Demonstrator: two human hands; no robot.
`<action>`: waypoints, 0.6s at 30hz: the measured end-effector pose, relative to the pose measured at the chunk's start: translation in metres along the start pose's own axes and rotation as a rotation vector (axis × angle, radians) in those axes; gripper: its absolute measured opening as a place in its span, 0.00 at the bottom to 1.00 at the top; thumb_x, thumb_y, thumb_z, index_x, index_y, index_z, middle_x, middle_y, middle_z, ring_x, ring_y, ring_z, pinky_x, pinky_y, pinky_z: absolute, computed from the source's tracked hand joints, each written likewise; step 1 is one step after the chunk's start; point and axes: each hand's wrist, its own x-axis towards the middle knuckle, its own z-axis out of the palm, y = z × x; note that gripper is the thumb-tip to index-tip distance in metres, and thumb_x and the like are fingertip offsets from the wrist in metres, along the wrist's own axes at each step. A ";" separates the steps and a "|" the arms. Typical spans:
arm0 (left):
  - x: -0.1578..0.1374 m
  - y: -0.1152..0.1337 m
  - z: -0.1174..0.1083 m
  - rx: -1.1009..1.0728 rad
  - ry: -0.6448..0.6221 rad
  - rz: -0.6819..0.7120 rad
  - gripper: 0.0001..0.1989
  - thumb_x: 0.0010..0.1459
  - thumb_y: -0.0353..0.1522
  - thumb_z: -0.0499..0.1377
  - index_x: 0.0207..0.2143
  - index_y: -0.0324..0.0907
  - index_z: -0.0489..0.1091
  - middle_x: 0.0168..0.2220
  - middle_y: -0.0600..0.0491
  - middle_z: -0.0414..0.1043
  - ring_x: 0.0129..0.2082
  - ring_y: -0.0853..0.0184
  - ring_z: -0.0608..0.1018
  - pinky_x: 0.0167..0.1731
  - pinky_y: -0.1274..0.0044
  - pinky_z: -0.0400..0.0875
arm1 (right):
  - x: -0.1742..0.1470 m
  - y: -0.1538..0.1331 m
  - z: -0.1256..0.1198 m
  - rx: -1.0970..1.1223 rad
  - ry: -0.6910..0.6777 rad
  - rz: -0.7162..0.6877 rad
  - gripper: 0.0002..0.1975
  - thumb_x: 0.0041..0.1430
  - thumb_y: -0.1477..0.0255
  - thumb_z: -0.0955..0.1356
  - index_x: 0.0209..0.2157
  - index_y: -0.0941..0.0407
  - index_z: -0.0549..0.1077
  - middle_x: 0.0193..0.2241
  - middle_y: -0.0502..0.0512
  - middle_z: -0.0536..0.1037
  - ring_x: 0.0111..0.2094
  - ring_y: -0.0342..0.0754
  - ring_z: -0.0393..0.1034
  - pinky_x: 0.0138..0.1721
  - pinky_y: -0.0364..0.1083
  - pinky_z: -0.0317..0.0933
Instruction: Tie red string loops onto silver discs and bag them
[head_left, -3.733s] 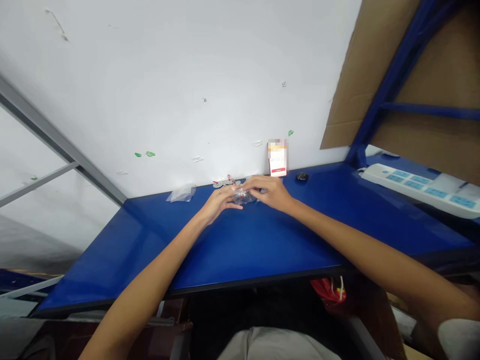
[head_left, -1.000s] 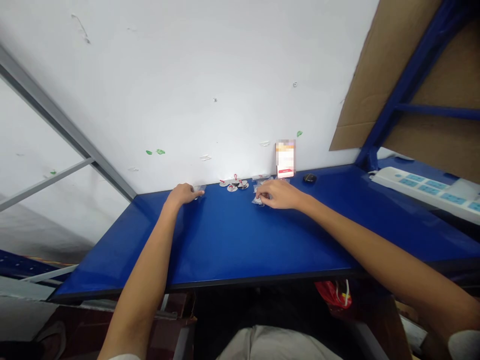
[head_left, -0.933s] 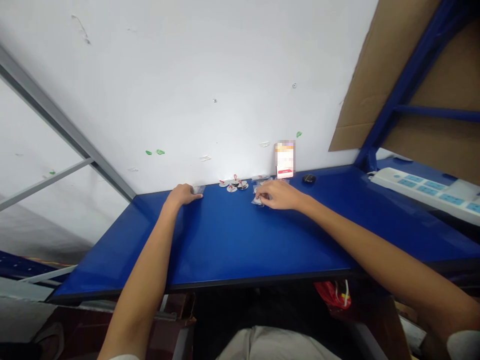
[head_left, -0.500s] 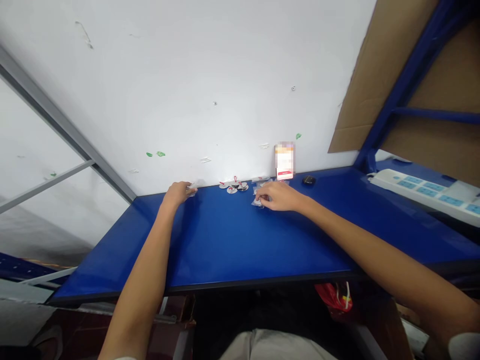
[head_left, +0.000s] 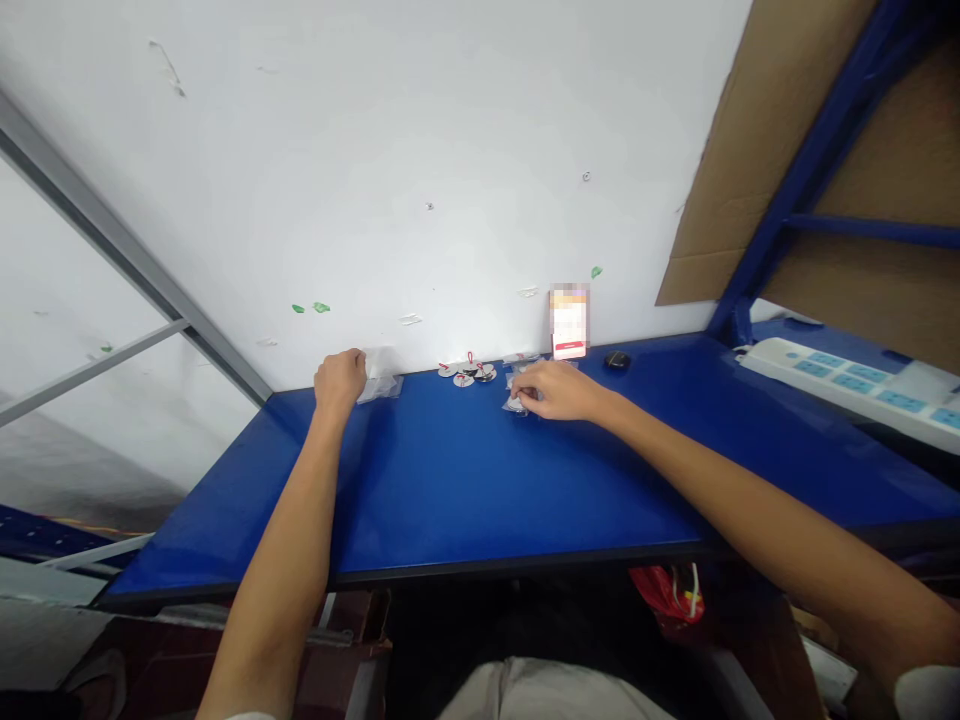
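Observation:
My left hand (head_left: 341, 384) is closed in a pinch on a clear plastic bag (head_left: 381, 360), holding it up against the wall. Beneath it, more clear bags (head_left: 382, 390) lie flat on the blue table (head_left: 450, 470). My right hand (head_left: 559, 390) rests farther right with its fingers closed on a bagged round white tag (head_left: 516, 404) on the table. Other bagged tags (head_left: 523, 360) lie behind that hand, partly covered by it. Between my hands sits a small group of loose round white tags (head_left: 465, 379) with red cord loops.
A lit phone (head_left: 569, 325) leans on the wall behind my right hand. A small black object (head_left: 617, 361) lies to its right. At far right is a white power strip (head_left: 855, 385) beside a blue metal frame (head_left: 795, 180). A grey frame (head_left: 135, 210) stands left.
My left hand has moved a little left and up, raising one clear bag off the others. My right hand has stayed almost in place on the bagged tag.

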 end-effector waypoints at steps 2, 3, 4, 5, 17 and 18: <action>-0.001 0.002 -0.005 -0.083 0.137 0.002 0.23 0.74 0.41 0.49 0.52 0.41 0.81 0.46 0.33 0.82 0.48 0.42 0.81 0.47 0.58 0.73 | 0.000 -0.001 0.000 -0.011 0.019 0.006 0.11 0.63 0.78 0.68 0.39 0.54 0.84 0.37 0.54 0.86 0.37 0.52 0.79 0.38 0.47 0.65; -0.001 0.004 -0.007 -0.139 0.209 0.024 0.23 0.75 0.40 0.49 0.52 0.41 0.81 0.47 0.34 0.82 0.49 0.44 0.81 0.49 0.58 0.73 | 0.000 -0.001 -0.001 -0.016 0.034 0.007 0.11 0.63 0.78 0.68 0.39 0.54 0.84 0.37 0.55 0.86 0.38 0.52 0.79 0.39 0.48 0.65; -0.002 0.009 -0.008 -0.206 0.277 0.054 0.22 0.75 0.40 0.49 0.51 0.41 0.81 0.48 0.36 0.82 0.50 0.46 0.81 0.51 0.59 0.73 | 0.000 -0.002 -0.001 -0.020 0.053 0.008 0.11 0.63 0.77 0.68 0.39 0.54 0.84 0.36 0.55 0.86 0.38 0.53 0.79 0.40 0.48 0.66; -0.002 0.014 -0.009 -0.290 0.330 0.083 0.21 0.74 0.40 0.50 0.50 0.41 0.81 0.49 0.37 0.81 0.50 0.48 0.80 0.53 0.60 0.72 | 0.000 -0.003 -0.002 -0.023 0.072 0.009 0.11 0.64 0.77 0.68 0.40 0.54 0.84 0.36 0.55 0.86 0.39 0.53 0.79 0.41 0.49 0.66; -0.084 0.141 0.014 -1.458 -0.500 0.030 0.18 0.57 0.42 0.72 0.40 0.39 0.73 0.37 0.45 0.84 0.35 0.59 0.87 0.39 0.70 0.83 | 0.006 -0.034 0.018 0.133 0.400 0.153 0.44 0.61 0.54 0.77 0.71 0.51 0.59 0.63 0.67 0.71 0.62 0.66 0.72 0.58 0.63 0.71; -0.092 0.148 0.012 -1.470 -0.519 0.033 0.18 0.58 0.42 0.72 0.40 0.39 0.73 0.37 0.45 0.85 0.35 0.58 0.88 0.39 0.70 0.84 | 0.007 -0.036 0.020 0.118 0.410 0.151 0.49 0.58 0.52 0.78 0.72 0.51 0.56 0.65 0.68 0.69 0.64 0.68 0.69 0.60 0.65 0.70</action>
